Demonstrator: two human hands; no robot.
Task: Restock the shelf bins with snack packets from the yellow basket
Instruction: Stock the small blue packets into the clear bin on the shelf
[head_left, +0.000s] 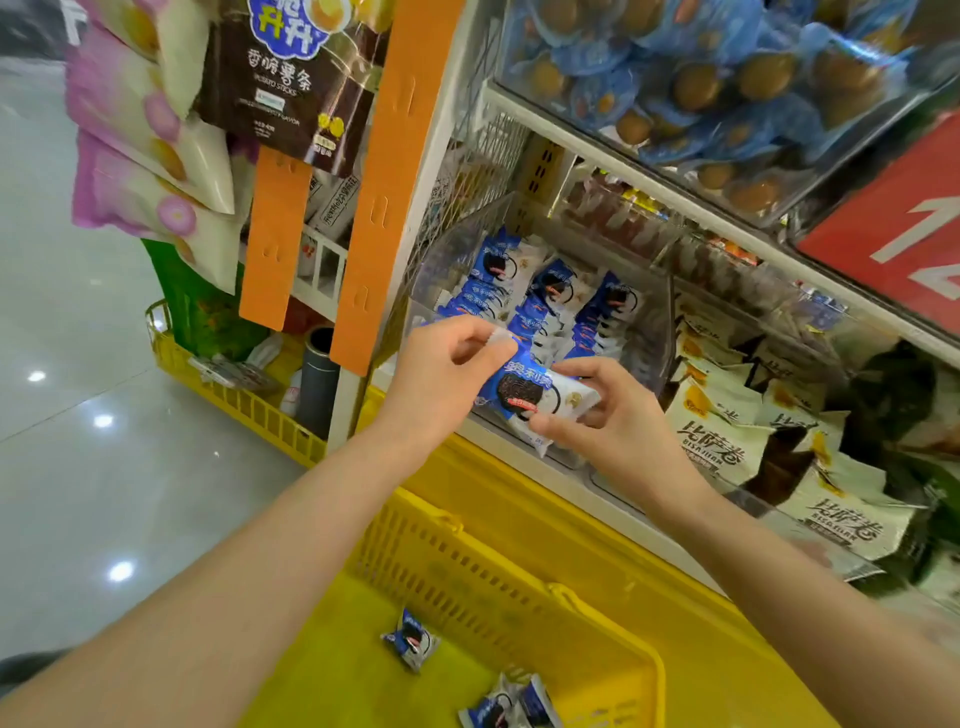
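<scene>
— So where were the hands at that moment?

— Both were up at the front edge of the clear shelf bin (655, 332). The left hand (447, 374) pinched the crimped end of a blue-and-white cookie packet (530, 395) between thumb and fingers. The right hand (602, 415) gripped the same packet from below and from its white end, fingers curled round it.

— And the bin itself?

— It already held three rows of matching packets (550, 296), standing on edge and packed close. The held packet sat just in front of them, over the bin's front lip, tilted.

— What about the yellow basket (519, 587)?

— It stood right below the shelf, under the forearms. One loose packet (410, 640) lay on its floor, and two more packets (511, 709) lay together near the bottom of the view.

— Anything beside the bin?

— To the right, the next bin held white-and-brown snack bags (727, 441). A second yellow basket (244, 400) sat on the floor to the left, behind an orange hanging strip (389, 182).
</scene>
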